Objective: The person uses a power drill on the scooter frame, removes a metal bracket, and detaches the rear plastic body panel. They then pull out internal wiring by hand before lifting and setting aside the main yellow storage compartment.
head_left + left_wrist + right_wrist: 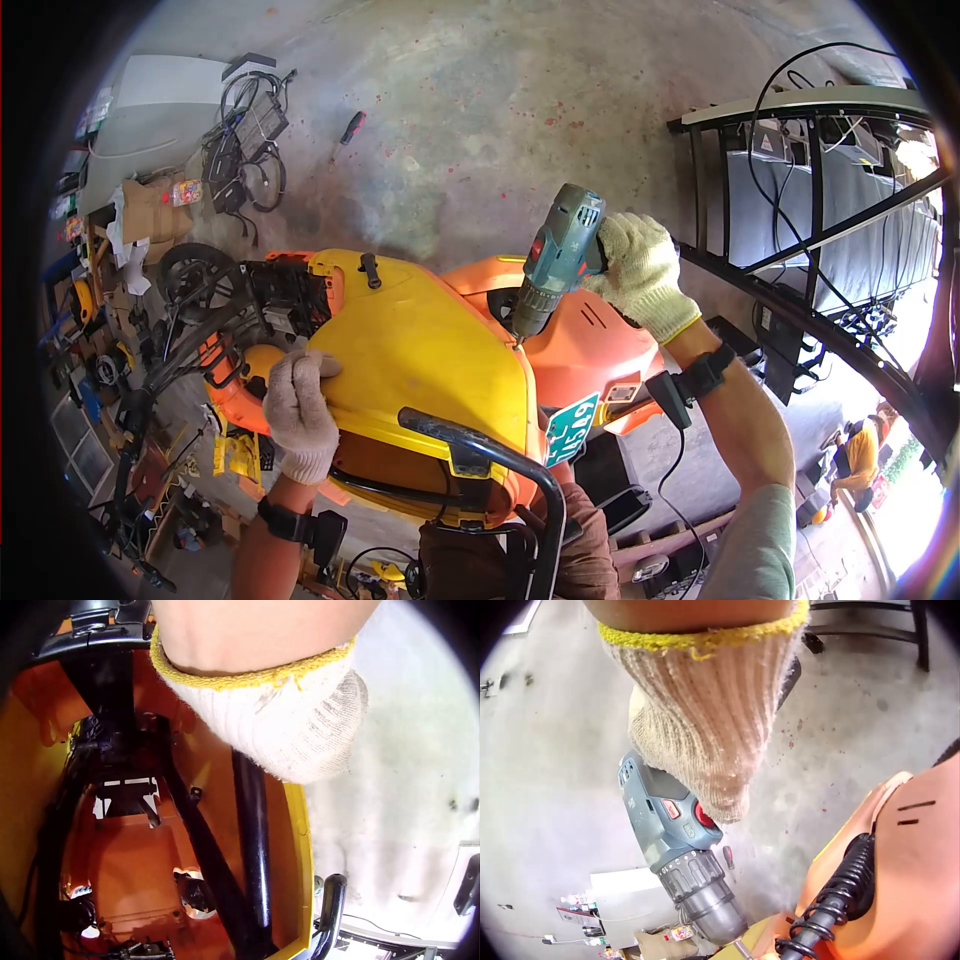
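My gloved right hand (645,270) grips a blue-grey cordless drill (565,240) by its handle. The drill chuck (705,896) points down, its bit tip right at the seam between a yellow body panel (430,350) and an orange panel (590,345) of a motor scooter. At the other end of the yellow panel, my gloved left hand (300,410) lies against the panel's edge with bent fingers, fingertips partly hidden. In the left wrist view the glove (285,720) overlaps the yellow rim, above the scooter's black frame tubes (251,840).
A black grab bar (500,455) and green number plate (571,430) sit near my body. On the floor lie a screwdriver (350,130) and tangled black cables (245,150). A black metal rack (815,200) stands at right. Another person (858,460) is far off at lower right.
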Demonstrator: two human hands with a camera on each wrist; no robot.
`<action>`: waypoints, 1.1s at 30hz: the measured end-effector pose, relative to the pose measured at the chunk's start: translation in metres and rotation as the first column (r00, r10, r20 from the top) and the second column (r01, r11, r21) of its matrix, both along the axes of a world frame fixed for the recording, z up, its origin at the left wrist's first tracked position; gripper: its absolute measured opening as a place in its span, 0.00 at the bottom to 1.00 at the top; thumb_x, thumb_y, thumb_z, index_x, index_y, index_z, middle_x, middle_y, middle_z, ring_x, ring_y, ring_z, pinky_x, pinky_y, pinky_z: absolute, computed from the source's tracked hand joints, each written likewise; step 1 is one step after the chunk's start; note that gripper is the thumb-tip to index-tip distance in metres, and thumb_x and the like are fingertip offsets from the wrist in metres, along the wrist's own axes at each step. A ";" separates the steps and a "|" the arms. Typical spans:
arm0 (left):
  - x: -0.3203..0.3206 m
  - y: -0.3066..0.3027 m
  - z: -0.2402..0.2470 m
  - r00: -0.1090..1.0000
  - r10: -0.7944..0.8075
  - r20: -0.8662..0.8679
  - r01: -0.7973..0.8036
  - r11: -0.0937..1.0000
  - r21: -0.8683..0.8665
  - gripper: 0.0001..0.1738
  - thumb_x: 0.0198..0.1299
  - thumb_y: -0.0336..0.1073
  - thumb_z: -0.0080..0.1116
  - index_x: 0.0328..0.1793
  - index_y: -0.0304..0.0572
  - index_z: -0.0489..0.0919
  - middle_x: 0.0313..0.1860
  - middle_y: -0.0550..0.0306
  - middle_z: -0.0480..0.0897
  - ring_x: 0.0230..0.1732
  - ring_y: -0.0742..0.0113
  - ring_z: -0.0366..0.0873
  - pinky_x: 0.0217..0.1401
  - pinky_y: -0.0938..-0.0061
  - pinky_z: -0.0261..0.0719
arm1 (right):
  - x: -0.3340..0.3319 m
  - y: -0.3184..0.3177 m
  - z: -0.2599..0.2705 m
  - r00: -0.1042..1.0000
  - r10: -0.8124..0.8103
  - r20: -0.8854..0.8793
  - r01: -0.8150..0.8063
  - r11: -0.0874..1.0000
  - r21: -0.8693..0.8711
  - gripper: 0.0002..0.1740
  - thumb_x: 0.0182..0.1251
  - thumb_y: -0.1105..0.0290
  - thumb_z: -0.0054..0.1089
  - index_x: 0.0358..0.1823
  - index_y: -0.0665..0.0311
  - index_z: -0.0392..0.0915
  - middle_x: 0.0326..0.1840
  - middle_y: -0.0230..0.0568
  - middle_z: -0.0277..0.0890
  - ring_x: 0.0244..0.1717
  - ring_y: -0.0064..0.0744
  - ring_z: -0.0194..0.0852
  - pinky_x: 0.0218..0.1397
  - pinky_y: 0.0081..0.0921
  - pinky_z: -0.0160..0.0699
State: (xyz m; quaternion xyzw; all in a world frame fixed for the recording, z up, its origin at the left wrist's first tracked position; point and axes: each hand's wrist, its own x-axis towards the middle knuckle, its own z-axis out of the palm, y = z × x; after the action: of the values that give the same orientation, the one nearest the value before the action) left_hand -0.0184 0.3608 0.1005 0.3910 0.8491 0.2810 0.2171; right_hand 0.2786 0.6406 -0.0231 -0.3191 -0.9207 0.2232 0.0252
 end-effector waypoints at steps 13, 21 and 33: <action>-0.020 0.044 0.020 0.939 -0.184 0.292 0.269 0.919 -0.288 0.11 0.72 0.34 0.55 0.51 0.33 0.79 0.39 0.55 0.85 0.35 0.69 0.80 0.42 0.75 0.78 | -0.002 0.002 0.001 1.000 -0.019 -0.021 0.019 1.000 -0.012 0.30 0.36 0.50 0.80 0.37 0.57 0.75 0.34 0.38 0.76 0.40 0.49 0.76 0.47 0.42 0.74; -0.041 0.131 -0.062 0.514 -0.561 0.649 0.833 0.507 -0.221 0.18 0.70 0.44 0.55 0.53 0.36 0.80 0.41 0.55 0.83 0.40 0.62 0.79 0.50 0.68 0.77 | -0.001 0.003 0.002 0.998 -0.043 -0.048 0.041 0.998 -0.041 0.31 0.37 0.45 0.78 0.36 0.58 0.77 0.33 0.42 0.77 0.37 0.53 0.75 0.43 0.45 0.74; 0.052 0.190 -0.106 0.027 -0.476 0.879 0.999 -0.029 -0.046 0.22 0.63 0.36 0.51 0.62 0.40 0.80 0.56 0.48 0.85 0.59 0.55 0.80 0.63 0.64 0.74 | 0.020 -0.010 -0.013 0.965 -0.151 -0.215 0.156 0.988 0.005 0.30 0.32 0.52 0.79 0.34 0.58 0.74 0.30 0.39 0.72 0.36 0.49 0.75 0.42 0.44 0.74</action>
State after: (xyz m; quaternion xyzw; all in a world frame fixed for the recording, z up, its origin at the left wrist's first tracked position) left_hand 0.0339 0.5507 -0.0050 0.5739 0.3106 -0.1511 0.7425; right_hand 0.2986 0.6310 -0.0360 -0.3634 -0.8875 0.2435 0.1449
